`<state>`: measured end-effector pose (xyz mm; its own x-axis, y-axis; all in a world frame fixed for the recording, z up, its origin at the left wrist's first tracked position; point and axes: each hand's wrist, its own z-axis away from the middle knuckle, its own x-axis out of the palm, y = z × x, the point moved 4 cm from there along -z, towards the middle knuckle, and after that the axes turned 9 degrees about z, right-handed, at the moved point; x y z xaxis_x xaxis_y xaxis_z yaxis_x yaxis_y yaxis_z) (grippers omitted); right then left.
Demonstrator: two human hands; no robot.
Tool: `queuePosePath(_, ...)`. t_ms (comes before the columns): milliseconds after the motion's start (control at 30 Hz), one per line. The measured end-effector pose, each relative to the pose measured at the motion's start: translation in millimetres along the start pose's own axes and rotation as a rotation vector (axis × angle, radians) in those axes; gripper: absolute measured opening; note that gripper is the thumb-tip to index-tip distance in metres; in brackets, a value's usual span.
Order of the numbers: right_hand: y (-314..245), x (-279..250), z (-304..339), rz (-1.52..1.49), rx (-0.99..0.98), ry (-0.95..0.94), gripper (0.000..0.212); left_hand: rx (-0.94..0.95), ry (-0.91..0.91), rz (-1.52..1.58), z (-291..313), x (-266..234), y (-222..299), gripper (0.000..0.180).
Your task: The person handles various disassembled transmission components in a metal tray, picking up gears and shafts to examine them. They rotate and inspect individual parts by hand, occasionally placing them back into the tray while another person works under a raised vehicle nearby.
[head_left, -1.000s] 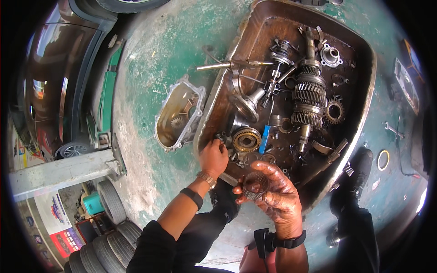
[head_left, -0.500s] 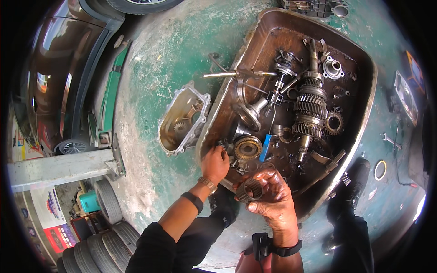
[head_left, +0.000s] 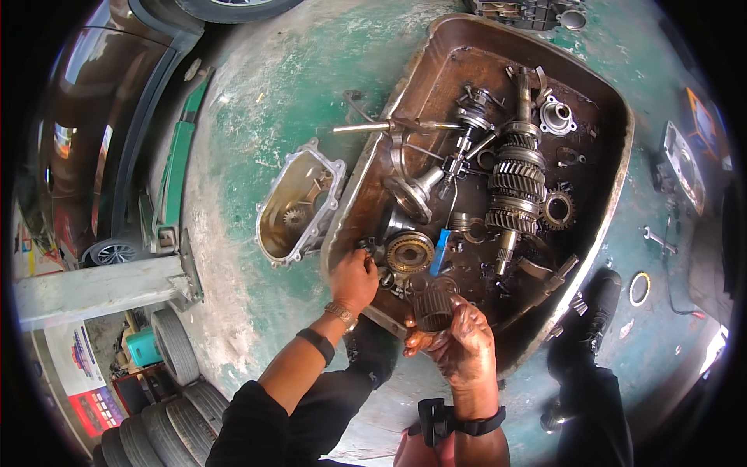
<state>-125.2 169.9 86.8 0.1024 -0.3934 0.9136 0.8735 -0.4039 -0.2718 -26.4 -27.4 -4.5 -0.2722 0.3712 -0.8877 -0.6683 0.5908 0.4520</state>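
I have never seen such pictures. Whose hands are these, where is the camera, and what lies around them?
These are a person's bare hands, seen from a wide camera worn on the head, looking down. Its lens bends straight edges. The right hand holds a ridged metal ring. The left hand is at the near left corner of the brown tray; whether it grips something is unclear. In the tray lie a shaft with gears, a blue-handled tool and a loose gear. Left of it, a hollow metal case rests on the green floor.
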Motion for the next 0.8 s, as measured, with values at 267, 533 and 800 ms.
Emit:
queuePosePath(267,6.3,-12.5,3.7,-0.272,0.154,0.193,0.053,0.027,-0.017,-0.017,-0.7,-0.7,1.1,0.011)
queuePosePath(533,4.2,-7.9,0.2,-0.460,0.167,-0.027,0.060,-0.070,-0.089,-0.044,-0.9,2.3,-4.9,0.015)
queuePosePath(800,3.1,-10.1,4.4,-0.449,0.163,-0.062,0.065,0.032,0.003,-0.043,-1.1,2.2,-2.3,0.011)
